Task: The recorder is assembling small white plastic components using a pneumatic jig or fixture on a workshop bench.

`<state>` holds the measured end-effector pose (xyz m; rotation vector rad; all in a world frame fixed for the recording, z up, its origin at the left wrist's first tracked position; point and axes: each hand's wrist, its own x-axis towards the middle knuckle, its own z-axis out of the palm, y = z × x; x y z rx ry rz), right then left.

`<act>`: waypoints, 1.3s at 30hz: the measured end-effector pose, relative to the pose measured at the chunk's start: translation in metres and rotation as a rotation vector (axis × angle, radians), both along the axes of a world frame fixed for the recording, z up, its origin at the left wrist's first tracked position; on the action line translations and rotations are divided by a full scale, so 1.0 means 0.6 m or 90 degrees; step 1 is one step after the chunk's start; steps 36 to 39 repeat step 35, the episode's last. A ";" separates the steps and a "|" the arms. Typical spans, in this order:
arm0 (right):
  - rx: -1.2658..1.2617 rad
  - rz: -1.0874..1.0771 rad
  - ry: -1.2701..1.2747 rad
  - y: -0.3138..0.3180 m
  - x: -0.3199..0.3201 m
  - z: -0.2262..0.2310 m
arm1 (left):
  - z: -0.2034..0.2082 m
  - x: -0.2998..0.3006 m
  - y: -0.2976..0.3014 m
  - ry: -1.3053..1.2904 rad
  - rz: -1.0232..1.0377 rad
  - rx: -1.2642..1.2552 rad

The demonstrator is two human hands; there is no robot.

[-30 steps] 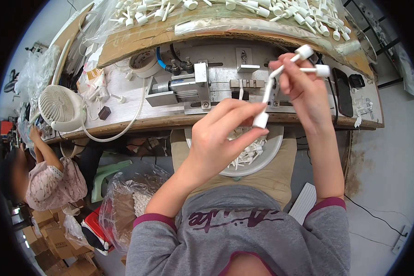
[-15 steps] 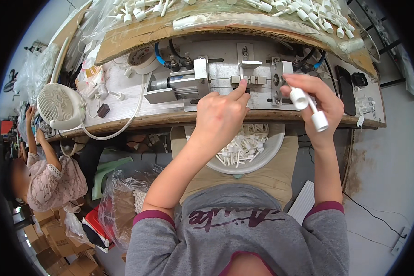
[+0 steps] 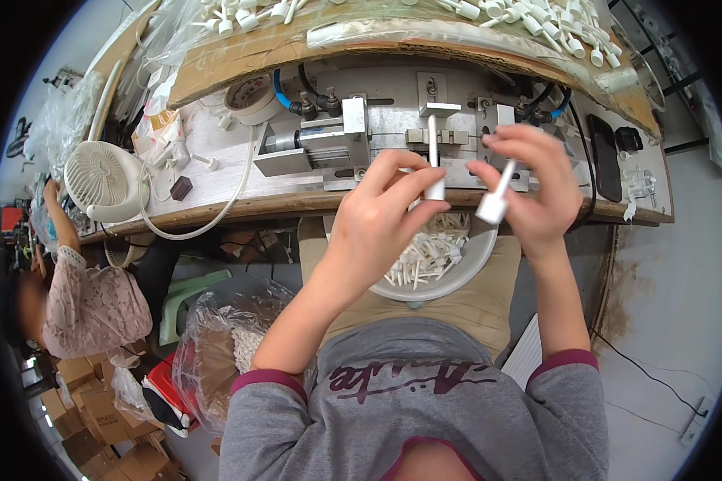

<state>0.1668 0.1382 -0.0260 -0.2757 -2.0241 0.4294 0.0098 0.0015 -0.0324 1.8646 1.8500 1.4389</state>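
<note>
A white plastic part with a thin stem and a wider cup-like end [image 3: 435, 191] is pinched between the thumb and fingers of my left hand [image 3: 373, 216]. Its stem points away from me, in front of the small metal holding block [image 3: 438, 137] of the bench fixture. My right hand [image 3: 547, 196], partly smeared by motion, is just to the right with its thumb and fingers curled. Another white stemmed part [image 3: 492, 208] is held in it, cup end toward me. Below my hands, a white basket [image 3: 488, 260] on my lap holds many similar white pieces.
A pneumatic cylinder [image 3: 321, 148] stands left of the block. Cardboard [image 3: 241, 76] bearing a pile of white parts [image 3: 537, 24] overhangs the bench behind. A small fan [image 3: 104, 180] and tape roll [image 3: 249, 100] are left, a phone [image 3: 604, 156] right. Another person [image 3: 96, 309] works far left.
My left hand has gone from pointing at the block to pinching a white part in front of it. My right hand has shifted slightly left; two parts showed in it before, one now.
</note>
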 end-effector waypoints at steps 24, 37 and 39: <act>-0.039 -0.050 -0.238 -0.056 0.005 -0.006 | 0.119 -0.095 0.131 0.312 0.112 0.079; 0.162 -0.081 -0.406 -0.054 -0.051 -0.035 | 0.151 -0.088 0.319 0.255 0.153 -0.201; 0.162 -0.081 -0.406 -0.054 -0.051 -0.035 | 0.151 -0.088 0.319 0.255 0.153 -0.201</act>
